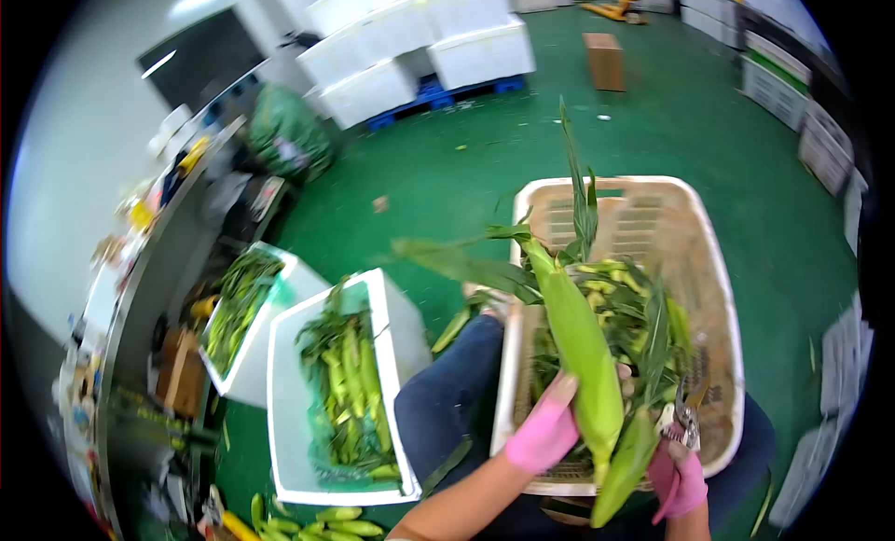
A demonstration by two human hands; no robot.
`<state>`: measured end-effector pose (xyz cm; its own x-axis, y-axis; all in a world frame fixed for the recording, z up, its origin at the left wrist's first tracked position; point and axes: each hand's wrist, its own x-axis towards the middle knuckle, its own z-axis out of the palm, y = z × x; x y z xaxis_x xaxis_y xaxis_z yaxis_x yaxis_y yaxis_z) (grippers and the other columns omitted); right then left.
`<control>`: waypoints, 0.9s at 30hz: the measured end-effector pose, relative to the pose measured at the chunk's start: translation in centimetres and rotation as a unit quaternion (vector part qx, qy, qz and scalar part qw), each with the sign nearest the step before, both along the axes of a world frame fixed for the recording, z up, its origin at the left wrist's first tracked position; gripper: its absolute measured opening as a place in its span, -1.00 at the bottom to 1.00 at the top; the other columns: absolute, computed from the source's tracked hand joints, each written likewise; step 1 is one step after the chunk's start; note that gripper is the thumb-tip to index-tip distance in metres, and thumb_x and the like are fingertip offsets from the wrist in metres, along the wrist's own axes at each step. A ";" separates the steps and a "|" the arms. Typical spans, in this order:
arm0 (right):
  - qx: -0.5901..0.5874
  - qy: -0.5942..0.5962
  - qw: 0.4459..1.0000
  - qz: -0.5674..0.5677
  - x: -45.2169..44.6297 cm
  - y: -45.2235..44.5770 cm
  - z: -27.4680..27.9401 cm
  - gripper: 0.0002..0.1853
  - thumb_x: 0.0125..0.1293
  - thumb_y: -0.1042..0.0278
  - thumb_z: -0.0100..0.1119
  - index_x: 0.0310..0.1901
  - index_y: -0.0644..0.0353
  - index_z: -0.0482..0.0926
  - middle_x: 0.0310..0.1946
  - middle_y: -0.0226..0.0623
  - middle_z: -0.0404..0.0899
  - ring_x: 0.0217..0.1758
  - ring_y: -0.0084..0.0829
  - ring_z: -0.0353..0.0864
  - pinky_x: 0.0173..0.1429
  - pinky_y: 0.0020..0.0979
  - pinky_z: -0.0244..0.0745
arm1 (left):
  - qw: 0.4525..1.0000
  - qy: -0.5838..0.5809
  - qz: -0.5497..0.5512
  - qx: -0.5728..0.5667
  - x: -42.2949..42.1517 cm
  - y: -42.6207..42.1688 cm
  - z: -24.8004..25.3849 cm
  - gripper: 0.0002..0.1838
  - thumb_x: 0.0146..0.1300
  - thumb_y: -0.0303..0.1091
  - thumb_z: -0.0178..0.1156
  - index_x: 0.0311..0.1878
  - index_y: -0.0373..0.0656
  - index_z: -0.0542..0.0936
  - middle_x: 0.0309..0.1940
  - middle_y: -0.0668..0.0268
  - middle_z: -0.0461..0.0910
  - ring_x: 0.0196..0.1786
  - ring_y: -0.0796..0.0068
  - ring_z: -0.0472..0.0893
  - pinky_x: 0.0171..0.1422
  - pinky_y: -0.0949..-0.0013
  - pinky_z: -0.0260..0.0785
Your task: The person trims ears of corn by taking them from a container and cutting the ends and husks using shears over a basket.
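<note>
Green floor (419, 187) spreads out beyond the hands in the head view, with white foam boxes (485, 54) stacked on a blue pallet (438, 95) far ahead of them and a cardboard box (605, 62) standing farther to the right. Well off to the left of the left hand (543, 436) runs a cluttered bench (154, 289). Nearer that hand, on its left, sits an open foam box (396, 308) filled with green ears (350, 382); more loose ears (340, 527) lie on the floor below it.

Both hands wear pink gloves and are apart from each other. The left one is closed around the lower part of a large husked ear of corn (580, 340), tilted with its leafy end up and away, above a plastic crate (685, 201) holding leaves and more greenery. The right hand (683, 480) grips a metal tool (688, 420), probably pruning shears, though blurred and partly covered. Between the hands hangs a broad green husk leaf (626, 466), just beside the corn's lower tip.
</note>
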<state>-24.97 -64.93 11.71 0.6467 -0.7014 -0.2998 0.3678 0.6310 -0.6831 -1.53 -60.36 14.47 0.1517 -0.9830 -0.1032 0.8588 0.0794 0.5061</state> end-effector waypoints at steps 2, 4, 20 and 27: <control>-0.088 0.105 0.989 -0.047 -2.7 -1.2 -0.3 -0.22 0.18 0.35 0.24 0.47 0.27 0.26 0.25 -0.10 0.52 0.25 -0.22 0.56 0.35 -0.17 0.47 | 0.995 0.006 -0.097 -0.023 -0.7 -5.9 -2.4 -0.34 0.45 0.09 0.25 0.38 -0.15 0.35 0.03 0.17 0.60 0.07 0.29 0.64 0.23 0.20 0.55; -0.222 0.179 0.952 -0.116 -4.6 -2.6 -0.2 -0.16 0.06 0.50 0.29 0.46 0.27 0.28 0.23 -0.19 0.48 0.23 -0.32 0.51 0.35 -0.19 0.45 | 0.976 -0.194 -0.086 0.044 -1.5 -8.8 -1.3 -0.37 0.36 -0.04 0.38 0.33 -0.19 0.41 -0.03 0.21 0.63 0.03 0.37 0.63 0.23 0.28 0.50; -0.419 0.261 0.845 0.208 -2.3 -9.4 -0.4 -0.16 0.18 0.09 0.52 0.33 0.42 0.32 -0.20 -0.12 0.61 -0.74 -0.45 0.51 -0.55 -0.38 0.54 | 0.642 -0.699 -0.240 0.205 0.1 -1.0 2.0 -0.28 0.12 -0.24 0.56 0.33 -0.24 0.49 -0.07 0.25 0.72 -0.08 0.49 0.67 0.13 0.38 0.54; -0.291 0.217 0.882 0.301 -4.0 -7.7 1.0 -0.55 0.23 0.19 0.44 0.04 0.22 0.52 -0.41 -0.40 0.61 -0.56 -0.58 0.58 -0.46 -0.47 0.55 | 0.783 -0.510 -0.344 0.090 4.2 -0.2 0.4 -0.27 0.16 -0.29 0.53 0.37 -0.26 0.45 0.13 0.22 0.62 0.17 0.42 0.59 0.33 0.30 0.45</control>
<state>-28.99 -72.68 12.73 0.8668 -0.3876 -0.3138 -0.2901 0.1198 -0.9495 2.72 -60.53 14.84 -0.3147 -0.8513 -0.4198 -0.1908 -0.3765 0.9065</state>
